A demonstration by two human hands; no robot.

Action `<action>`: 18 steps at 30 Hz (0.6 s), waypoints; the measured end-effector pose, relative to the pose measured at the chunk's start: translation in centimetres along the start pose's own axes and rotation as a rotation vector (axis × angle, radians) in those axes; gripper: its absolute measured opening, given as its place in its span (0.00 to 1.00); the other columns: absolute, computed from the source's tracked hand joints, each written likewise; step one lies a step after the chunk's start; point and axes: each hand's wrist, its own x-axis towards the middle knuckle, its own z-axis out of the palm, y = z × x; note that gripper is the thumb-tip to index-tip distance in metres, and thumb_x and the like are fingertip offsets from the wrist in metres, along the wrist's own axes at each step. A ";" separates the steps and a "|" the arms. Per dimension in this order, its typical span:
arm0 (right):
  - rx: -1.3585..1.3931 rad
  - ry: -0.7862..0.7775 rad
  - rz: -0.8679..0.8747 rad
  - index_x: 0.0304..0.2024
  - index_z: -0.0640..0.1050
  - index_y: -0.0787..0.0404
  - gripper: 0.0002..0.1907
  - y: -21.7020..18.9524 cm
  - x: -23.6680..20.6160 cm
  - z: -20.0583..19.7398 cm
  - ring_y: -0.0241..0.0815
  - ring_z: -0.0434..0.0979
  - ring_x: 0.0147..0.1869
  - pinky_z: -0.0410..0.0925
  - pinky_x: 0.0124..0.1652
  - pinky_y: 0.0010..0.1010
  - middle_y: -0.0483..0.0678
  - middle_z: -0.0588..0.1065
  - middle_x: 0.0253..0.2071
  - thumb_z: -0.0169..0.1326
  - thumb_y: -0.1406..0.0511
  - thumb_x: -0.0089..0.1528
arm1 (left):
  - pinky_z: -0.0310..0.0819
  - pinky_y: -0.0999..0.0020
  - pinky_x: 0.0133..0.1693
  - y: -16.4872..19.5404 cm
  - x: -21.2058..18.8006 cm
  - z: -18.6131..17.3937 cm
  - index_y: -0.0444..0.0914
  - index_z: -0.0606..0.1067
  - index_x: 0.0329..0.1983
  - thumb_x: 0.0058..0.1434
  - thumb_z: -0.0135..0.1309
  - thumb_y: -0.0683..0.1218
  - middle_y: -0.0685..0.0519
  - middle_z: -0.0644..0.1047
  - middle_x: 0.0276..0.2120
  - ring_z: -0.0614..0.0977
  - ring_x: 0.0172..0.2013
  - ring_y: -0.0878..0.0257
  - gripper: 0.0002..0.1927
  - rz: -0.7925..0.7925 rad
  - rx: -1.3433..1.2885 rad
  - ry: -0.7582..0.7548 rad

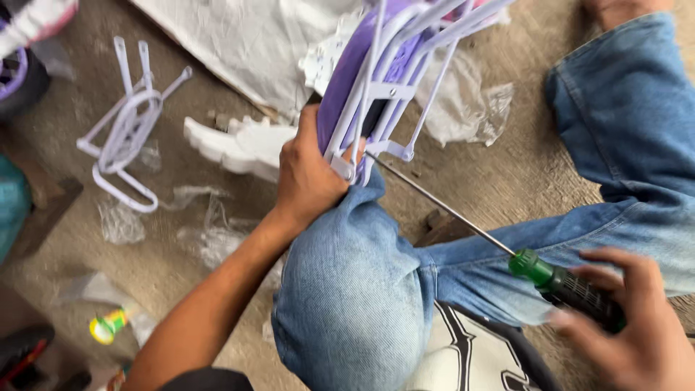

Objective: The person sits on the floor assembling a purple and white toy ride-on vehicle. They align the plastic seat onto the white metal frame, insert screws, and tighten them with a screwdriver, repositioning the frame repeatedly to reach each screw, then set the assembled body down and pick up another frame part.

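The left hand (308, 174) grips the purple-and-white wire frame (376, 80) propped against the raised denim knee (355, 289), fingers wrapped closed around its lower edge, while right of that knee the right hand (633, 326), somewhat blurred, seems clenched around the green-and-black screwdriver (557, 279) whose shaft reaches the frame.

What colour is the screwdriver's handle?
The screwdriver handle is green at the collar and black along the grip, seen in the head view.
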 end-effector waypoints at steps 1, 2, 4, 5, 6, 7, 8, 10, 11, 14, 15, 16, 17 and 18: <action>-0.304 0.129 -0.288 0.63 0.70 0.64 0.31 -0.6 0.0 0.2 0.43 0.79 0.34 0.76 0.33 0.39 0.56 0.77 0.36 0.57 0.54 0.62 | 0.81 0.53 0.41 0.0 0.3 0.1 0.31 0.65 0.58 0.64 0.63 0.48 0.38 0.82 0.37 0.87 0.40 0.43 0.26 -0.011 -0.012 -0.003; -0.373 0.103 -0.345 0.63 0.70 0.64 0.31 -1.1 -0.1 0.0 0.44 0.79 0.34 0.76 0.33 0.39 0.56 0.77 0.36 0.57 0.54 0.62 | 0.81 0.54 0.42 0.0 0.4 0.3 0.31 0.65 0.57 0.64 0.63 0.49 0.38 0.82 0.37 0.88 0.39 0.44 0.26 -0.037 -0.024 -0.007; -0.544 0.080 -0.494 0.63 0.70 0.64 0.31 -1.7 -0.1 -0.4 0.44 0.79 0.34 0.76 0.33 0.38 0.56 0.77 0.36 0.57 0.54 0.62 | 0.82 0.54 0.42 -0.1 0.3 0.6 0.31 0.65 0.57 0.64 0.63 0.49 0.38 0.82 0.37 0.88 0.39 0.44 0.26 -0.064 -0.046 -0.017; -0.566 0.071 -0.487 0.63 0.70 0.64 0.31 -1.7 -0.1 -0.7 0.44 0.79 0.34 0.76 0.33 0.38 0.56 0.76 0.36 0.57 0.54 0.62 | 0.82 0.53 0.42 -0.2 0.4 0.8 0.32 0.65 0.57 0.64 0.63 0.49 0.38 0.82 0.37 0.88 0.39 0.44 0.26 -0.055 -0.054 -0.019; -0.589 0.063 -0.487 0.63 0.70 0.63 0.31 -1.7 -0.1 -0.9 0.44 0.79 0.34 0.76 0.33 0.38 0.56 0.76 0.36 0.57 0.54 0.62 | 0.82 0.53 0.42 -0.3 0.4 0.9 0.32 0.65 0.56 0.64 0.63 0.48 0.38 0.82 0.37 0.88 0.39 0.43 0.26 -0.049 -0.062 -0.021; -0.598 0.053 -0.460 0.63 0.70 0.63 0.31 -1.7 -0.1 -1.1 0.44 0.79 0.34 0.76 0.33 0.38 0.56 0.76 0.37 0.57 0.54 0.62 | 0.80 0.51 0.42 -0.4 0.3 1.1 0.32 0.65 0.57 0.64 0.63 0.48 0.38 0.82 0.36 0.88 0.38 0.42 0.26 -0.045 -0.039 -0.021; -0.509 0.011 -0.342 0.63 0.70 0.63 0.31 -1.5 -0.1 -1.2 0.44 0.79 0.34 0.75 0.33 0.38 0.56 0.76 0.37 0.57 0.54 0.62 | 0.79 0.50 0.42 -0.5 0.2 1.2 0.32 0.64 0.57 0.64 0.63 0.48 0.37 0.82 0.36 0.87 0.37 0.41 0.26 -0.041 -0.015 -0.022; -0.139 -0.128 0.017 0.63 0.70 0.63 0.31 -1.1 0.5 -1.4 0.44 0.79 0.34 0.75 0.33 0.38 0.56 0.76 0.37 0.57 0.54 0.61 | 0.78 0.48 0.42 -0.7 0.1 1.1 0.31 0.63 0.57 0.64 0.63 0.47 0.37 0.81 0.36 0.86 0.37 0.39 0.27 -0.028 0.026 -0.006; 0.223 -0.241 0.227 0.63 0.70 0.63 0.31 -0.7 1.2 -1.4 0.44 0.79 0.34 0.75 0.33 0.37 0.55 0.76 0.37 0.57 0.54 0.61 | 0.78 0.47 0.42 -0.8 0.0 1.0 0.31 0.63 0.58 0.63 0.62 0.47 0.36 0.81 0.37 0.85 0.38 0.39 0.27 -0.012 0.041 0.015; 0.649 -0.316 0.449 0.63 0.70 0.63 0.31 -0.4 2.0 -1.3 0.45 0.79 0.34 0.75 0.33 0.37 0.55 0.76 0.37 0.58 0.55 0.61 | 0.77 0.46 0.42 -0.9 0.0 0.6 0.31 0.63 0.58 0.63 0.62 0.46 0.35 0.81 0.37 0.84 0.40 0.36 0.27 -0.009 0.065 0.038; 0.618 -0.309 0.458 0.63 0.70 0.62 0.31 -0.5 1.9 -1.2 0.45 0.79 0.34 0.75 0.34 0.37 0.55 0.76 0.37 0.58 0.55 0.61 | 0.77 0.45 0.42 -0.8 -0.1 0.5 0.31 0.63 0.58 0.63 0.62 0.46 0.35 0.81 0.37 0.84 0.40 0.35 0.27 -0.022 0.070 0.033; 0.351 -0.214 0.310 0.63 0.70 0.62 0.31 -0.6 1.7 -1.2 0.45 0.79 0.34 0.75 0.34 0.37 0.55 0.76 0.38 0.58 0.55 0.61 | 0.77 0.46 0.42 -0.7 -0.1 0.4 0.31 0.64 0.58 0.63 0.62 0.46 0.35 0.81 0.37 0.85 0.40 0.37 0.27 -0.051 0.057 0.017; 0.045 -0.103 0.119 0.63 0.70 0.62 0.31 -0.9 1.2 -1.1 0.45 0.79 0.34 0.75 0.34 0.37 0.55 0.76 0.38 0.58 0.55 0.61 | 0.78 0.47 0.42 -0.6 -0.2 0.3 0.32 0.64 0.57 0.64 0.62 0.47 0.35 0.81 0.37 0.85 0.39 0.38 0.26 -0.069 0.044 0.000; -0.182 0.027 -0.062 0.63 0.70 0.62 0.31 -1.1 1.0 -0.8 0.45 0.79 0.34 0.75 0.34 0.36 0.55 0.76 0.38 0.58 0.55 0.61 | 0.78 0.48 0.42 -0.6 0.0 0.4 0.32 0.64 0.57 0.64 0.63 0.48 0.36 0.81 0.36 0.86 0.39 0.39 0.26 -0.074 0.032 -0.014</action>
